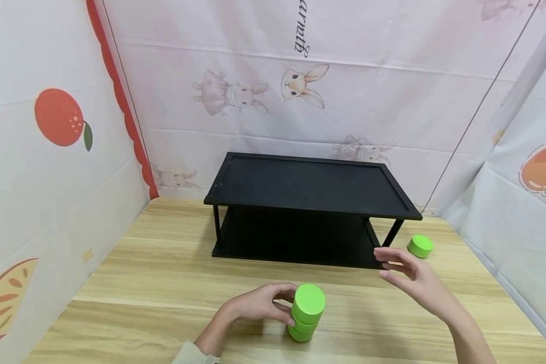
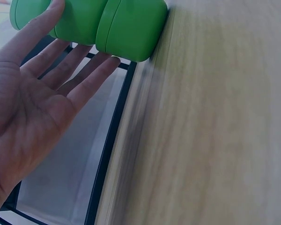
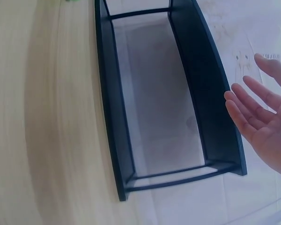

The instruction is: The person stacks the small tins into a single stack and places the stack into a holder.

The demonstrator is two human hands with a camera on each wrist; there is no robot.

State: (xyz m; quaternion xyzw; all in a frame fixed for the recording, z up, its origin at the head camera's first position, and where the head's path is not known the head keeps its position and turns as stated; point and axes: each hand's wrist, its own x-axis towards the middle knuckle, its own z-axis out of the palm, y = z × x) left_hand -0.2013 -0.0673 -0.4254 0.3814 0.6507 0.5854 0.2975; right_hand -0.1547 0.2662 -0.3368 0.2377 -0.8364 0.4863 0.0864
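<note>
A stack of glossy green cylindrical jars (image 1: 308,305) stands upright on the wooden table, near its front middle. My left hand (image 1: 267,303) holds it from the left side, thumb at the front and fingers behind. In the left wrist view, the thumb lies across the jars (image 2: 131,28), which show seams, while the fingertips reach behind them. My right hand (image 1: 418,285) is raised over the table with nothing in it, fingers spread and slightly bent. It overlaps the front right corner of the black shelf (image 1: 309,184) in the head view.
The two-tier black shelf stands at the back of the table (image 1: 164,283), its lower board (image 1: 296,235) low on the tabletop. A short green cylinder (image 1: 420,245) sits right of it. Printed fabric (image 1: 255,45) walls the back and both sides.
</note>
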